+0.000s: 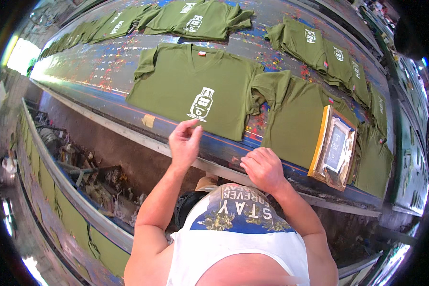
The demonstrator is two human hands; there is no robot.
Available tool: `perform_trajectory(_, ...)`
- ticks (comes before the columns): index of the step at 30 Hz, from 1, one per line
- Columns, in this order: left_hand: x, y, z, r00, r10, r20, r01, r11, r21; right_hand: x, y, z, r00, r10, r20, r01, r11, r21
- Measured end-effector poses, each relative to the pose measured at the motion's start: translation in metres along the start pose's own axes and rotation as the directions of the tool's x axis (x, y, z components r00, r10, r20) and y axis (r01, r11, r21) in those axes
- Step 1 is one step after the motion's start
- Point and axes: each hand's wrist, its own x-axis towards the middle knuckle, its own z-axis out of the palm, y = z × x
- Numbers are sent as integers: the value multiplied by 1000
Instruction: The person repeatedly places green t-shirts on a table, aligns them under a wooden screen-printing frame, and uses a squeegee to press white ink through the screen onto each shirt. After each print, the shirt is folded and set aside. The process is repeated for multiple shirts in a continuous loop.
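Observation:
An olive-green V-neck T-shirt (176, 71) lies flat in front of me, with a white bottle-shaped print near its lower edge. My left hand (185, 144) is just below that print, by the shirt's near hem; its fingers are loosely bent with a gap to the thumb, and nothing shows in them. Over the table's near edge, my right hand (263, 168) is curled closed, apart from the shirts, with no object visible in it. Right of it, a wooden-framed printing screen (321, 138) rests on a second green shirt (291, 114), with a squeegee (333, 178) at its near end.
More printed green shirts (195, 19) line the far side of the paint-spotted table (95, 71), others overlap at the right (338, 55). A piece of tan tape (148, 120) sticks near the edge. Left, beyond a gap holding clutter (86, 176), runs another table with green shirts (105, 248).

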Motion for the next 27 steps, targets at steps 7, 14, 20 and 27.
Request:
perform_trajectory(7, 68, -16, -111, 905, 362, 222, -416, 656, 630, 32, 3, 62, 991, 75, 111, -45, 965, -257)
perform_trajectory(14, 94, -28, -129, 836, 286, 468, -543, 555, 630, 37, 23, 81, 981, 61, 186, 23, 908, -419)
perform_trajectory(20, 96, -19, -126, 802, 275, 531, -594, 461, 659, 61, 28, 71, 960, 127, 249, -23, 923, -383)
perform_trajectory(27, 123, -8, -103, 816, 281, 505, -573, 274, 773, 115, 42, 23, 976, -43, -214, 12, 990, -142)
